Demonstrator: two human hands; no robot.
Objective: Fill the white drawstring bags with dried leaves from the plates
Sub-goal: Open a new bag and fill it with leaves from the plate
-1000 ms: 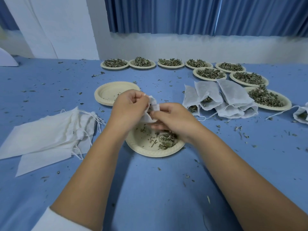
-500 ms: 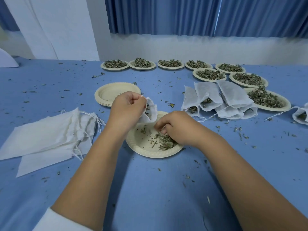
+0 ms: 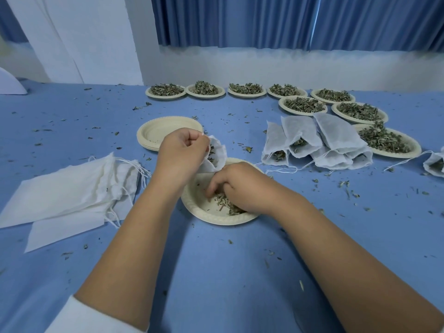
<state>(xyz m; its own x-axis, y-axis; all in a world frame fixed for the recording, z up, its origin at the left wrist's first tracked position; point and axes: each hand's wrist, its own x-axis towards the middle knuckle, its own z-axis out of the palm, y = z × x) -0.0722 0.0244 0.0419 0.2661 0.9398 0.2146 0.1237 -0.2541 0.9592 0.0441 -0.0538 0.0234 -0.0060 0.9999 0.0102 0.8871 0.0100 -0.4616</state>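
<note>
a white sleeve shows at the near left edge, and two bare forearms reach out over the blue-covered desk. the right hand is down in a round cream paper plate, its fingers curled narrow and pinching at the small heap of dried green leaves on the plate's near right side. just behind and above it, the left hand holds a small white drawstring bag over the plate's far rim, fingers curled tight on the bag's mouth. the mouth gapes toward the right hand and some leaves show inside. to the left, a flat pile of empty white fabric bags lies on the desk, strings trailing toward the plate. behind the left hand sits a stack of empty cream paper plates. to the right, well apart from the hands, a cluster of filled white bags lean on one another beside a leaf-heaped plate. farther back, a row of cream plates of dried leaves runs along the desk's far edge, before a white wall and a blue pleated curtain. leaf crumbs speckle the desk.
</note>
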